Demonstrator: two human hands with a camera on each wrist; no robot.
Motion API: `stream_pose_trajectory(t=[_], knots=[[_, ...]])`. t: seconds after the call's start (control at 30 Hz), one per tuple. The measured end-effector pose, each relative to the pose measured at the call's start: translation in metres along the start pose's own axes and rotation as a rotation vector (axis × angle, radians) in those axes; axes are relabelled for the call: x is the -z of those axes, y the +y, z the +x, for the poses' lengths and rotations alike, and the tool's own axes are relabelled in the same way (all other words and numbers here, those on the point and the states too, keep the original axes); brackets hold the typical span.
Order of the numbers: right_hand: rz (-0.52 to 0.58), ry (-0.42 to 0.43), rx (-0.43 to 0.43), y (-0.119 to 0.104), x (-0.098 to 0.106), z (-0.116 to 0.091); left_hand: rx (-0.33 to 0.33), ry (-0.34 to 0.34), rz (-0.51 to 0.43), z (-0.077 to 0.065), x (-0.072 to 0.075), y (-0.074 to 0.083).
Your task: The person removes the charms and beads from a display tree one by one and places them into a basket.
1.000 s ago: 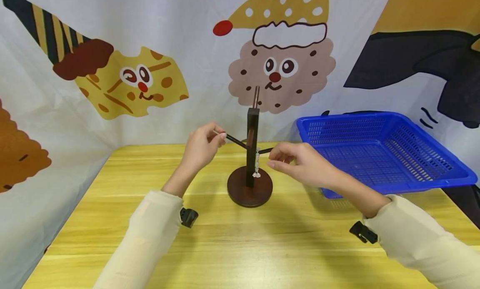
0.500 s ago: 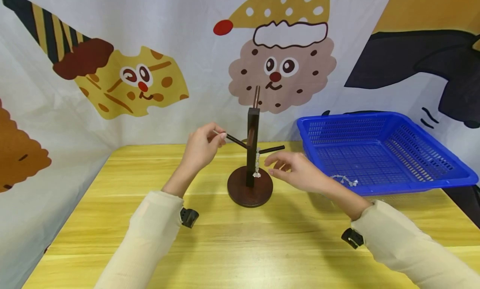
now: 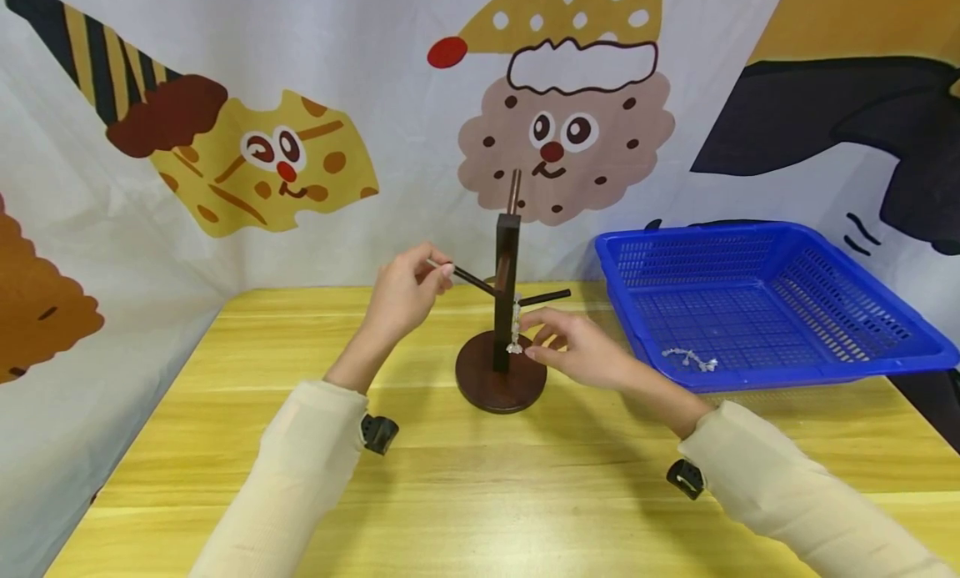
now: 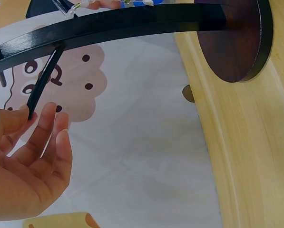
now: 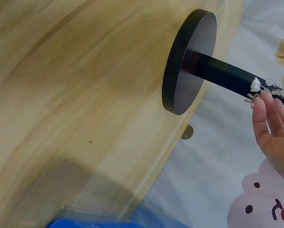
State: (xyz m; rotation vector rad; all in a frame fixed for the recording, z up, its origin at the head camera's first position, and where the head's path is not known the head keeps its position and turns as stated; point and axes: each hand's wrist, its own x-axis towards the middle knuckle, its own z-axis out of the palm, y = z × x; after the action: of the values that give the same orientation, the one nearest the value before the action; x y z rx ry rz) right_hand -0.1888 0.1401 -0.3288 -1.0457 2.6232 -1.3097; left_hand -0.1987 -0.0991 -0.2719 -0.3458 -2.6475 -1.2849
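Observation:
A dark wooden stand (image 3: pixel 505 311) rises from a round base (image 3: pixel 480 384), with thin pegs sticking out of its post. My left hand (image 3: pixel 408 288) pinches the end of the left peg (image 3: pixel 472 279) between thumb and index finger, the other fingers loosely bent. From the right peg (image 3: pixel 546 297) a clear beaded bracelet (image 3: pixel 516 328) hangs down beside the post. My right hand (image 3: pixel 576 349) is at this bracelet, fingers loosely bent, with its fingertips at the lower end in the right wrist view. Whether they touch the beads is hard to tell.
A blue plastic basket (image 3: pixel 618 290) stands on the right of the wooden table (image 3: pixel 480 495). Another beaded bracelet (image 3: pixel 697 361) lies inside it, near the front left. A cartoon-printed cloth (image 3: pixel 405 77) hangs behind the table.
My right hand has moved down and left from the right peg to the hanging bracelet's lower end. The bracelet in the basket has come into sight. My left hand has stayed put.

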Motion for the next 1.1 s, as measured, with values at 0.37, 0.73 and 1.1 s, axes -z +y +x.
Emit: stream_pose_trajectory(t=[0.37, 0.73, 1.1], knots=[[0.024, 0.010, 0.001, 0.0046, -0.0047, 0.0035, -0.003, 0.000, 0.004, 0.0011, 0.0003, -0.0001], [-0.005, 0.025, -0.002, 0.0015, -0.0041, 0.0047, -0.006, 0.000, 0.007, 0.0012, 0.0003, -0.0003], [-0.030, 0.036, -0.010, -0.0017, 0.0010, 0.0024, 0.002, -0.006, 0.010, 0.0002, 0.0004, -0.0001]])
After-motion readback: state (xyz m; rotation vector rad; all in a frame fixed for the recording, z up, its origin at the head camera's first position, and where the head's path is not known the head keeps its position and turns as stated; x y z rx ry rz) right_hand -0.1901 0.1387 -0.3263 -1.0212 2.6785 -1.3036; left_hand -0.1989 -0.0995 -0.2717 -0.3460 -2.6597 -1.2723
